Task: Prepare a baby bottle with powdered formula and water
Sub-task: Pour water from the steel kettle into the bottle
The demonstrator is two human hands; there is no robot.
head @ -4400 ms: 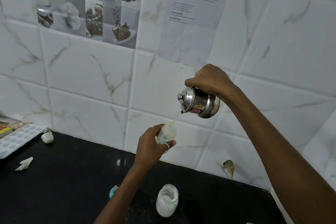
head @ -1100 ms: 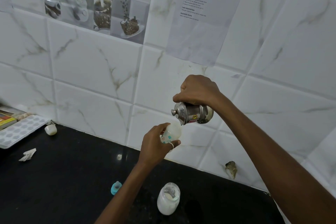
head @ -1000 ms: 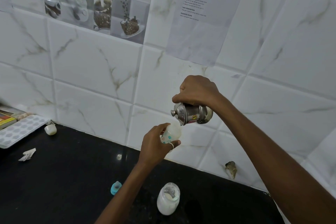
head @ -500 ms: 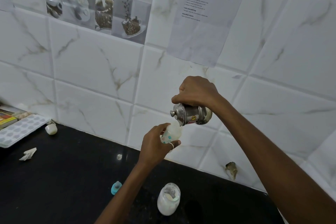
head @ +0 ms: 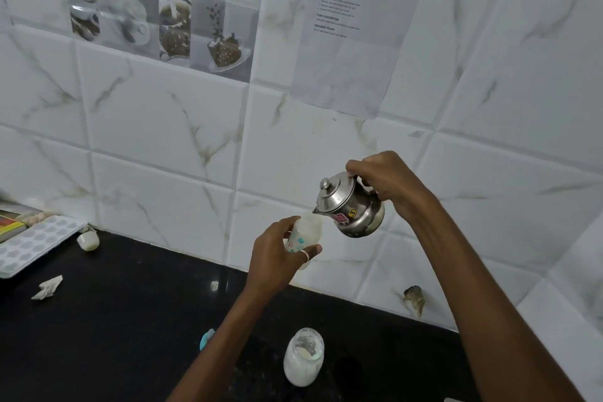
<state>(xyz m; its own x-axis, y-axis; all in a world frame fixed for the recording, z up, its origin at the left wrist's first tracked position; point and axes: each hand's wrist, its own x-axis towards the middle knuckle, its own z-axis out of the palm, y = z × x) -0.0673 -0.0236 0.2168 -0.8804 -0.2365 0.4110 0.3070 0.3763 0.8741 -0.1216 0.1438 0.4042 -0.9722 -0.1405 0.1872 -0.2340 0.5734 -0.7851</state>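
Note:
My left hand (head: 275, 256) grips a small translucent baby bottle (head: 305, 232) with teal print, held up above the black counter (head: 114, 320). My right hand (head: 388, 181) holds a small steel kettle (head: 350, 207) by its handle, tipped only slightly left, its spout right at the bottle's open mouth. No stream of water is visible. A glass jar of white powder (head: 303, 357) stands open on the counter below my hands. A small teal piece (head: 206, 339) lies beside my left forearm.
A white moulded tray (head: 32, 243) sits at the far left, with a small white cap (head: 88, 241) and a crumpled scrap of paper (head: 47, 287) near it. The tiled wall (head: 163, 140) rises just behind the counter, chipped at one spot (head: 414, 299).
My right hand has tilted the kettle back toward upright, so its lid now faces up and left. The pouring stream seen earlier is gone. The bottle has stayed in place.

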